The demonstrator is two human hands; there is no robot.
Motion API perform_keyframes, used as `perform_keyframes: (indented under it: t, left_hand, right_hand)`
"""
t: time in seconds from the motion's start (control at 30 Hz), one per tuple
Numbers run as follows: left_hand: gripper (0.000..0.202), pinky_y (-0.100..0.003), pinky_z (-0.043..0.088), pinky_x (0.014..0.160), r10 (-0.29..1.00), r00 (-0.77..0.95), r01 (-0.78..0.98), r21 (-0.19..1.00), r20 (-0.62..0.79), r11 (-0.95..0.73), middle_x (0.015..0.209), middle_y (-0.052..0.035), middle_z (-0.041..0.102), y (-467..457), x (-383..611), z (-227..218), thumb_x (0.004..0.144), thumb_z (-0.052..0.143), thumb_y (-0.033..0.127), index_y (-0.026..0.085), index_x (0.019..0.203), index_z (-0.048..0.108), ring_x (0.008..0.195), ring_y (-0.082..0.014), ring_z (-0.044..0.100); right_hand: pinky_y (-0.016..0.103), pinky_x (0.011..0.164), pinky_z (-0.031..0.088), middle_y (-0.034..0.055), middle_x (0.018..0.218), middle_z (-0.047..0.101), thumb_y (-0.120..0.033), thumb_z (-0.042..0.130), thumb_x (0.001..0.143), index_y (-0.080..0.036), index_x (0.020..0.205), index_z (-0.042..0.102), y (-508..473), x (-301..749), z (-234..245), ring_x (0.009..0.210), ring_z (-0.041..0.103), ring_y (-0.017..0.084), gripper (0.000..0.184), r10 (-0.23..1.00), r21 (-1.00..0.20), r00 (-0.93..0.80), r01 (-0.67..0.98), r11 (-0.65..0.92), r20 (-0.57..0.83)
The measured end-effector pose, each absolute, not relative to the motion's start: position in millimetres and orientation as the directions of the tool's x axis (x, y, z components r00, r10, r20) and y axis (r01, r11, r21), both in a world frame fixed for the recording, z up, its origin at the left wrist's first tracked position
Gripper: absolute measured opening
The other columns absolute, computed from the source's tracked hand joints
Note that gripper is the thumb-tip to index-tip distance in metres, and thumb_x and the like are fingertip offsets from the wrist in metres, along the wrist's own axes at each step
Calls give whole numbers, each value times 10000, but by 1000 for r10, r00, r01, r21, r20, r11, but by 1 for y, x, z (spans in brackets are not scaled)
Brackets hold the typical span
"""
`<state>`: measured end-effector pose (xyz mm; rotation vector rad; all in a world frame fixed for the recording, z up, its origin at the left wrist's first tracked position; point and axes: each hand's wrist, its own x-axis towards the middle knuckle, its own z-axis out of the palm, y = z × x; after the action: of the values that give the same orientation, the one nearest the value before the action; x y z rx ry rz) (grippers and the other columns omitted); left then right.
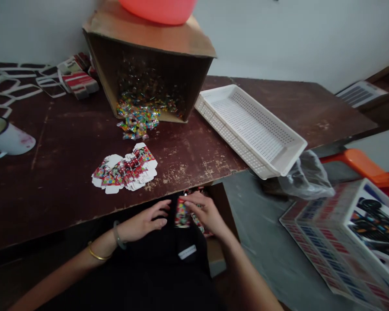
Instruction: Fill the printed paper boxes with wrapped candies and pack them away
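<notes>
My right hand grips a small colourful box by its upper end, above my lap, just below the table edge. The box is slightly blurred. To its left, my left hand is empty, its fingers curved and apart. Beside and partly behind my right hand, more small printed boxes lie in an open carton. On the table, a fanned stack of flat printed box blanks lies ahead of my left hand. Behind it, small clear packets of coloured sweets spill from a cardboard box lying on its side.
A red basin rests on the cardboard box. A white perforated tray overhangs the table's right edge, beside a clear plastic bag. An enamel mug stands at left. On the right are a striped crate and an orange chair.
</notes>
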<state>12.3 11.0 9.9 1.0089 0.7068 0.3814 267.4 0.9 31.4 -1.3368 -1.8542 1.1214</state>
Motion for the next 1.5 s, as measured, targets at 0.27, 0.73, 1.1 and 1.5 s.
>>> perform_keyframes:
  t: [0.27, 0.73, 1.1, 1.5]
  left_hand:
    - [399, -320, 503, 772, 796, 369, 124, 874, -480, 469, 1055, -76, 634, 50, -37, 2, 867, 588, 434, 202, 1191, 591, 921, -204, 605]
    - [486, -420, 487, 903, 799, 405, -398, 701, -444, 591, 1199, -137, 670, 46, -41, 7, 850, 599, 491, 194, 1235, 593, 1113, -293, 600]
    - [410, -313, 493, 734, 763, 331, -81, 789, -556, 610, 752, 17, 708, 18, -4, 21, 534, 779, 116, 164, 924, 658, 728, -180, 643]
    - [374, -309, 511, 625, 716, 466, 20, 815, -520, 579, 702, 11, 688, 12, -8, 33, 646, 795, 228, 176, 957, 592, 641, -166, 644]
  right_hand:
    - [430, 1046, 373, 103, 1390, 516, -110, 551, 849, -220, 1356, 520, 135, 217, -6, 1257, 459, 234, 520, 820, -607, -547, 598, 523, 168]
    - [370, 930, 424, 122, 1175, 654, -242, 522, 928, -169, 1134, 643, 94, 185, -6, 1075, 556, 209, 250, 663, -436, -648, 509, 743, 374]
    - [401, 1035, 387, 81, 1326, 525, -274, 630, 868, -189, 859, 683, 35, 166, 14, 1235, 455, 221, 101, 788, -791, -553, 340, 509, 270]
    - [474, 1069, 331, 65, 1364, 530, -317, 635, 873, -271, 1149, 638, 16, 165, 14, 1289, 418, 235, 280, 834, -700, -375, 458, 547, 406]
